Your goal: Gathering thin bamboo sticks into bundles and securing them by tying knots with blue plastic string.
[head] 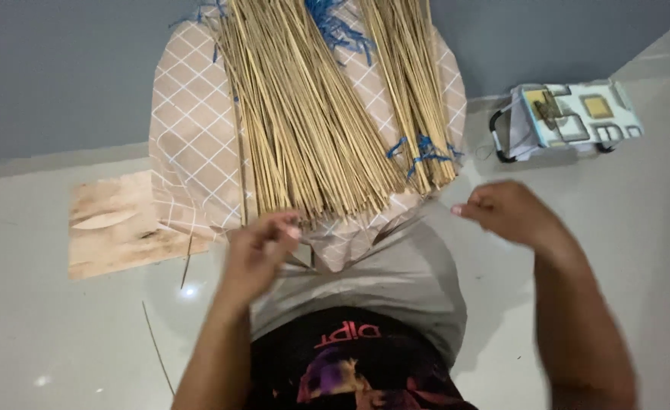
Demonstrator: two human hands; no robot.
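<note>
Because the thin bamboo sticks [312, 114] lie fanned over the checked cloth [190, 129] across the person's lap, their cut ends sit right by both hands. The left hand [259, 250] pinches a stick end between curled fingers. The right hand [506, 212] hovers loosely curled just beside them; whether it holds anything I cannot tell.

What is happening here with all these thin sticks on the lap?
A person sits on a pale floor with a big bundle of thin straw-coloured sticks lying on a checked cloth over the lap. The left hand pinches at the near ends of the sticks, apparently holding one or two. The right hand is raised beside the bundle, fingers closed, touching nothing clearly visible. Blue string is tied among the sticks. A flat wooden board and a patterned bag lie on the floor.
</note>
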